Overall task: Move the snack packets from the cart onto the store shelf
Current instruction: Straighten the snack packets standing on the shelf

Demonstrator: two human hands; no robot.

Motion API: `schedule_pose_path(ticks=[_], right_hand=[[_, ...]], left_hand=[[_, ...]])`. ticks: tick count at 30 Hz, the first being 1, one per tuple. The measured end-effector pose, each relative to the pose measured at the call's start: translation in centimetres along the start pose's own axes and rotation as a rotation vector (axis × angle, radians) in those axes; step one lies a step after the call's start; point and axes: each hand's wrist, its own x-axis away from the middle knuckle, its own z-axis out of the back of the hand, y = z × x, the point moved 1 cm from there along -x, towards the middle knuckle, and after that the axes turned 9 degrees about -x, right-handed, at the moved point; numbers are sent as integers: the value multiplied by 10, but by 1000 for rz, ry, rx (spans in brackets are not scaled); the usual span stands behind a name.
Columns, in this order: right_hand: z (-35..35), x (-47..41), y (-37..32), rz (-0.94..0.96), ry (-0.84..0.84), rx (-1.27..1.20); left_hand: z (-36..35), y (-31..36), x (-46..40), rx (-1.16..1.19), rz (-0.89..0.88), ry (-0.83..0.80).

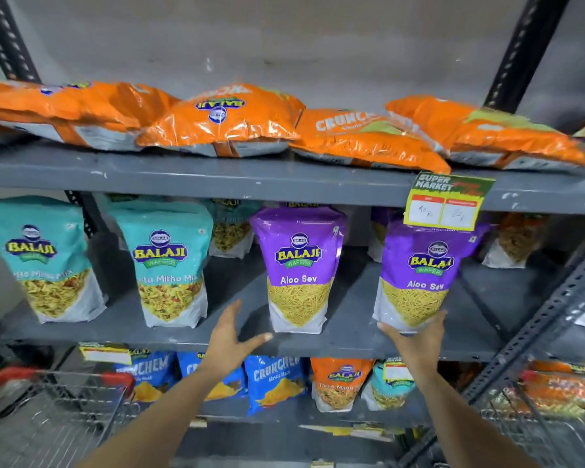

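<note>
The middle shelf (345, 347) carries two teal Balaji mix packets (168, 261) and two purple Aloo Sev packets, all standing upright. My right hand (417, 344) cups the base of the right purple Aloo Sev packet (423, 275), thumb on its left and fingers on its right. My left hand (230, 339) hovers with fingers spread, holding nothing, just left of the other purple Aloo Sev packet (299, 268). The wire cart (58, 417) with red handle trim sits at the lower left; what it holds is not visible.
Orange Crunchem bags (223, 119) lie flat along the top shelf. A green-yellow price tag (448, 201) hangs from that shelf's edge over the right purple packet. Blue and orange packets (274, 383) fill the lower shelf. A second wire basket (541, 434) is at the lower right.
</note>
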Motion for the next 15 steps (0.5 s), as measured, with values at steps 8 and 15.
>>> schedule_pose_path(ticks=[8, 15], right_hand=[[-30, -5, 12, 30, 133, 78], [-30, -8, 20, 85, 171, 100]], left_hand=[[-46, 2, -34, 103, 3, -107], [-63, -1, -37, 187, -75, -107]])
